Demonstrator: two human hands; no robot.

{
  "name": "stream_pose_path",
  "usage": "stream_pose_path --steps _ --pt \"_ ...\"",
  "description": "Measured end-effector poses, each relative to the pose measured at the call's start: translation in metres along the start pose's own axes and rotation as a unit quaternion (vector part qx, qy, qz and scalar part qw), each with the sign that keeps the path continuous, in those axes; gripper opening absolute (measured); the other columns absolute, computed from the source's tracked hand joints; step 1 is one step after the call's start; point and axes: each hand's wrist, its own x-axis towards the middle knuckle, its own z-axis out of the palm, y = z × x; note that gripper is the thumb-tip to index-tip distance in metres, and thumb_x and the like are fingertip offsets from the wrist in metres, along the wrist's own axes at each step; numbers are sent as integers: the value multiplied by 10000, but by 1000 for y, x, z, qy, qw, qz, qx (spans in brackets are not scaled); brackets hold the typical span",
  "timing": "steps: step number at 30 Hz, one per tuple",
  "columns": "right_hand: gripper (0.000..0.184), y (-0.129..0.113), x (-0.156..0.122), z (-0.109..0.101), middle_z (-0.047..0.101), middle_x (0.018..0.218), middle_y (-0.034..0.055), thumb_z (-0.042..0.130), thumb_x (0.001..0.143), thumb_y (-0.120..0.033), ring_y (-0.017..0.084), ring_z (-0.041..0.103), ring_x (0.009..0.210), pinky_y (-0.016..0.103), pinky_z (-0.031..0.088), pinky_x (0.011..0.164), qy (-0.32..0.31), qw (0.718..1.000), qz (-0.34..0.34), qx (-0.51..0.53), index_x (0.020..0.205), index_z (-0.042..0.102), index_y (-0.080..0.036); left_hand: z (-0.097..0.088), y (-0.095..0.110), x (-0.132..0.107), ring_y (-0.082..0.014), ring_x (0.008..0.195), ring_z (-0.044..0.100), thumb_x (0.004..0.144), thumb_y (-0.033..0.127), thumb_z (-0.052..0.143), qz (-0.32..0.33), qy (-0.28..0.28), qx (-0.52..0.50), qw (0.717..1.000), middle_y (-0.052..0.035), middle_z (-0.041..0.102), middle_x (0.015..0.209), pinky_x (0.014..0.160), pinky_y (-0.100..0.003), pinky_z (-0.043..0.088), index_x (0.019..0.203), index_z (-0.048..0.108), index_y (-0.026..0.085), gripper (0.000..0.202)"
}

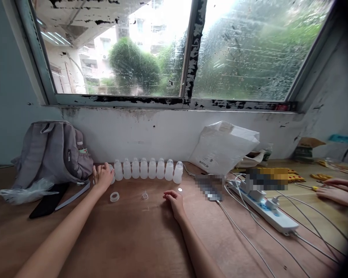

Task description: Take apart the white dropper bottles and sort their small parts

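Several frosted baby bottles [144, 170] with clear domed caps stand upright in a row along the wall. At the row's left end, my left hand [103, 175] has its fingers curled around a bottle [113, 174], which it partly hides. My right hand [174, 200] rests on the wooden table [127, 239], fingers loosely bent, nothing visible in them. Just beyond its knuckles lies a small white disc [180, 190]. A white collar ring [114, 197] and a clear nipple-shaped piece [145, 196] lie between my hands, in front of the row.
A grey backpack [52, 150], a clear plastic bag [29, 191] and a black flat item [48, 202] are at left. At right are a white bag [224, 146], a blurred phone [213, 189], cables and a power strip [272, 216]. Another person's hands [339, 191] work at far right.
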Motion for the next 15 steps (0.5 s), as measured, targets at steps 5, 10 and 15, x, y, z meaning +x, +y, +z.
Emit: stream_pose_path --steps 5,10,15 --pt "115 -1 -1 1 625 563 8 533 591 -181 162 574 585 252 404 554 -21 1000 -1 -8 652 631 -176 -18 7 -12 -272 873 502 718 331 468 26 65 -118 991 -110 583 806 913 -445 249 893 510 139 262" --pt "101 -1 -1 3 613 543 4 537 585 -179 159 567 570 253 405 548 -39 999 -1 -12 643 620 -172 -50 31 -38 -213 889 481 707 374 511 -92 232 -399 882 -80 491 950 818 -358 375 983 430 165 356" --pt "108 -10 -15 12 591 524 -6 539 628 -231 124 507 481 235 379 481 -64 998 7 -4 679 608 -165 -62 78 -85 -140 739 518 776 363 425 -228 201 -603 738 -32 493 872 673 -277 435 1013 421 193 292"
